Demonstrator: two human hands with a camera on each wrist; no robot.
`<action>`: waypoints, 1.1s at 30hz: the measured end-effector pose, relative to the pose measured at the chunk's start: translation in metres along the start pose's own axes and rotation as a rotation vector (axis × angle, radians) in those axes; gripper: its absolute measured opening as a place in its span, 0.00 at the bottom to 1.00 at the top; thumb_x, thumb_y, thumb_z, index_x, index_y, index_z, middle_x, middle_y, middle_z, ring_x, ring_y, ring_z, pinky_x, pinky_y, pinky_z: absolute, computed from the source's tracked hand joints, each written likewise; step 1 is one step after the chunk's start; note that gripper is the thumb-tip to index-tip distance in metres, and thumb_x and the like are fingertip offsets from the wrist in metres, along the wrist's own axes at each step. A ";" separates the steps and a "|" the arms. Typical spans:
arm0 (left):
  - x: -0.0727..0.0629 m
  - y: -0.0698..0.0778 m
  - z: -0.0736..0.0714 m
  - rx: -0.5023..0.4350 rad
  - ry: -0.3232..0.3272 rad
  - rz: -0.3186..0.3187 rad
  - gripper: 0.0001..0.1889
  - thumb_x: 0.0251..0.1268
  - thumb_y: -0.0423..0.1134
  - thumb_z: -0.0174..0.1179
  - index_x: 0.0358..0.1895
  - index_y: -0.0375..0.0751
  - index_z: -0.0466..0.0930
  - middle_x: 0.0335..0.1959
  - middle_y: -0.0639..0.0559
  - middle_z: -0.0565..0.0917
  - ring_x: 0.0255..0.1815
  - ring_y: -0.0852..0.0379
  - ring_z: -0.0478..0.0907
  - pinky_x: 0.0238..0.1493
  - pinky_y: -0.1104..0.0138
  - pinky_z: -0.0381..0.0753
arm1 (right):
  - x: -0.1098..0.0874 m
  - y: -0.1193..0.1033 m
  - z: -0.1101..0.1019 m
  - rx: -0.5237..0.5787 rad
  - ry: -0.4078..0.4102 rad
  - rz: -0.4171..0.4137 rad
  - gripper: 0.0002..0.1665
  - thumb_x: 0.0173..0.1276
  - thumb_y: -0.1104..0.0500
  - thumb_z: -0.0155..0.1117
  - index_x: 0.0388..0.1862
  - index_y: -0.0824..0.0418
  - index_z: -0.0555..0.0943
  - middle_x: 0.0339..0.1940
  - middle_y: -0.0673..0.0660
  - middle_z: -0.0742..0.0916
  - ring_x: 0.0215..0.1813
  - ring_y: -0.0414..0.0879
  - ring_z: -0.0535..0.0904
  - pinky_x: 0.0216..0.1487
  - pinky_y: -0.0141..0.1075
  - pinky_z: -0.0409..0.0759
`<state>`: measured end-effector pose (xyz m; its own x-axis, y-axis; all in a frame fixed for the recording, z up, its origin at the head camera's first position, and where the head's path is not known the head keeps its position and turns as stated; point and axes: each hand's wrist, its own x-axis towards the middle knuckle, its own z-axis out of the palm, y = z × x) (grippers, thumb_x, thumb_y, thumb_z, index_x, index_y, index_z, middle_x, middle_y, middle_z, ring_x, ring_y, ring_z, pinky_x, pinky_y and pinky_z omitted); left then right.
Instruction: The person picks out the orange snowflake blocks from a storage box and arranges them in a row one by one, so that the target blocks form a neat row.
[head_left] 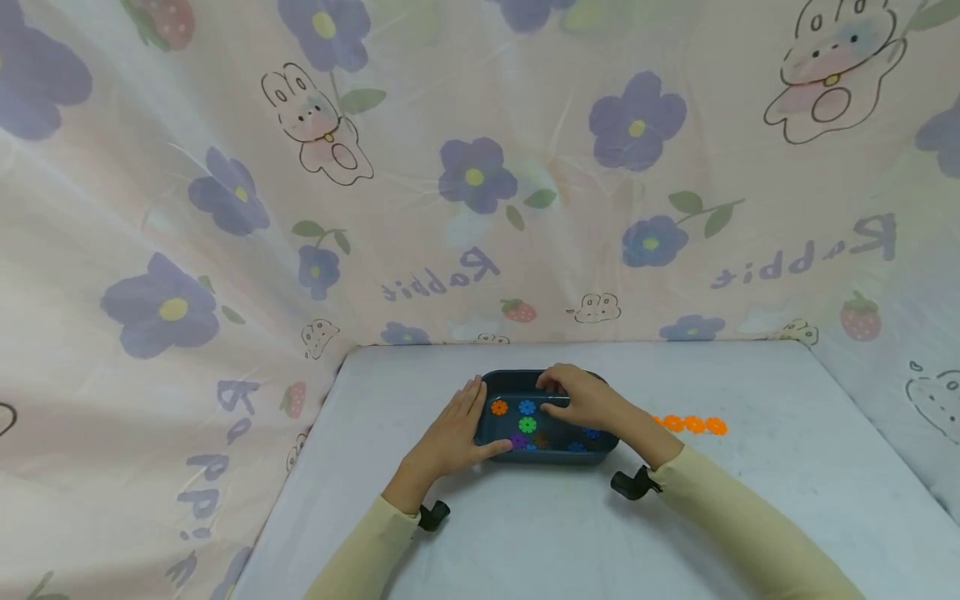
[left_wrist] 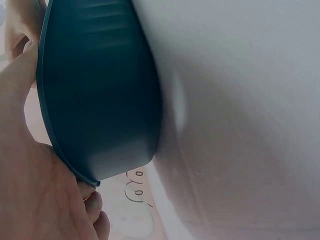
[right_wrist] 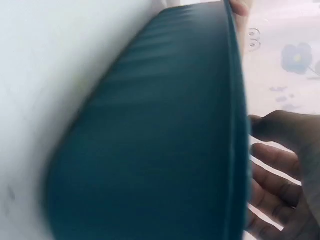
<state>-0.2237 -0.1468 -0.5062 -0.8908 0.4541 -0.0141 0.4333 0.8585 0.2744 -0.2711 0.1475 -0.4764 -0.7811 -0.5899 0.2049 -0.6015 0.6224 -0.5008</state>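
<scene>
A dark teal tray [head_left: 551, 457] stands on the white table. My left hand [head_left: 450, 433] holds its left end, thumb over the near rim and fingers along the left side; in the left wrist view, fingertips curl at the tray's corner. My right hand [head_left: 588, 396] reaches over the tray's right part, thumb and index finger apart. No piece shows between them; the tray wall hides the fingertips in the right wrist view. Inside lie small flower-shaped discs: an orange disc [head_left: 499, 407], a blue disc [head_left: 527, 407], a green disc [head_left: 527, 425], a purple disc [head_left: 519, 440] and others.
Right of the tray, a row of several orange flower-shaped discs [head_left: 695, 425] lies on the white tabletop [head_left: 525, 542], partly hidden by the right forearm. A printed curtain [head_left: 480, 250] surrounds the table at the back and sides. Each wrist carries a black camera mount [head_left: 633, 483].
</scene>
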 end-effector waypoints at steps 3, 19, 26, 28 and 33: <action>0.000 0.000 -0.001 -0.006 -0.002 -0.002 0.64 0.69 0.83 0.47 0.89 0.38 0.36 0.91 0.45 0.37 0.91 0.48 0.36 0.89 0.53 0.41 | 0.006 -0.003 0.005 -0.007 -0.019 -0.018 0.21 0.71 0.58 0.78 0.59 0.63 0.84 0.49 0.59 0.86 0.49 0.53 0.82 0.52 0.46 0.85; 0.001 0.001 -0.001 0.002 -0.006 0.005 0.63 0.70 0.82 0.47 0.89 0.38 0.35 0.91 0.44 0.37 0.91 0.49 0.36 0.89 0.53 0.41 | 0.044 -0.003 0.035 -0.029 -0.150 0.021 0.23 0.72 0.55 0.77 0.61 0.60 0.83 0.41 0.50 0.85 0.40 0.41 0.79 0.44 0.39 0.83; 0.001 0.000 0.000 0.007 -0.006 0.006 0.63 0.71 0.82 0.46 0.89 0.37 0.35 0.91 0.44 0.37 0.91 0.49 0.35 0.89 0.54 0.40 | 0.056 -0.002 0.046 -0.022 -0.188 0.041 0.25 0.72 0.55 0.77 0.63 0.61 0.83 0.35 0.48 0.83 0.35 0.40 0.77 0.39 0.37 0.80; 0.001 -0.001 0.000 0.006 -0.006 0.009 0.63 0.71 0.82 0.46 0.89 0.37 0.35 0.91 0.44 0.37 0.91 0.49 0.35 0.89 0.54 0.40 | 0.059 -0.003 0.047 -0.024 -0.201 0.058 0.25 0.72 0.54 0.78 0.63 0.61 0.83 0.35 0.48 0.83 0.34 0.40 0.77 0.38 0.36 0.80; 0.001 0.000 -0.001 -0.007 -0.004 0.018 0.63 0.71 0.81 0.47 0.89 0.37 0.35 0.91 0.43 0.38 0.91 0.48 0.36 0.89 0.54 0.41 | 0.064 -0.007 0.050 -0.021 -0.220 0.083 0.24 0.71 0.54 0.78 0.62 0.61 0.83 0.34 0.49 0.83 0.32 0.40 0.77 0.34 0.34 0.78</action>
<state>-0.2253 -0.1466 -0.5050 -0.8822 0.4707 -0.0131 0.4485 0.8483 0.2814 -0.3081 0.0799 -0.5015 -0.7743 -0.6324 -0.0255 -0.5416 0.6829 -0.4903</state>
